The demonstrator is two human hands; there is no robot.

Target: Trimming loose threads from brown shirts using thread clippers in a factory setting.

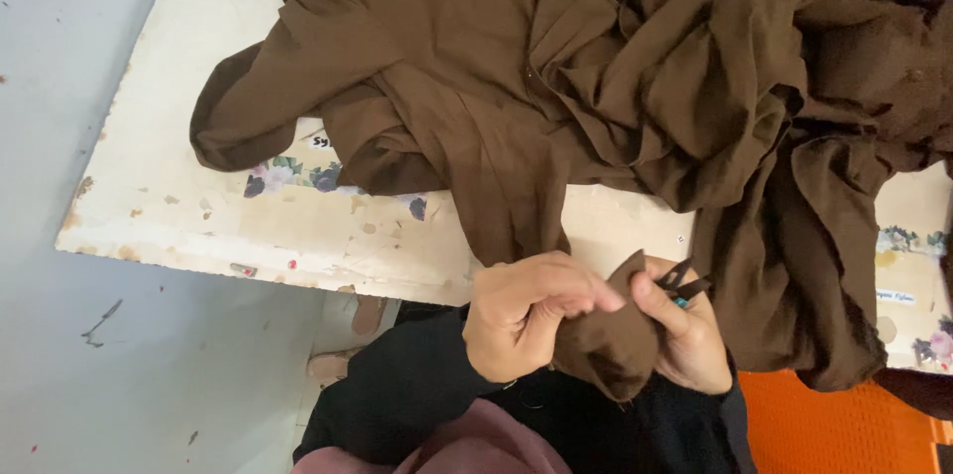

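The brown garment (635, 87) lies heaped on the worn white table (199, 206), one corner hanging off the near edge between both hands. The left hand (521, 315) pinches that fold with fingers closed; the right hand (690, 335) grips the fabric too, holding small black thread snips (685, 283) against it

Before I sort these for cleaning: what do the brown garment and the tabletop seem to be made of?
Brown garment: looks like thin matte woven cloth, falling in soft folds. Tabletop: seems a cream-painted board, dull, chipped and stained along its edge. Both hands pinch a piece of that cloth.
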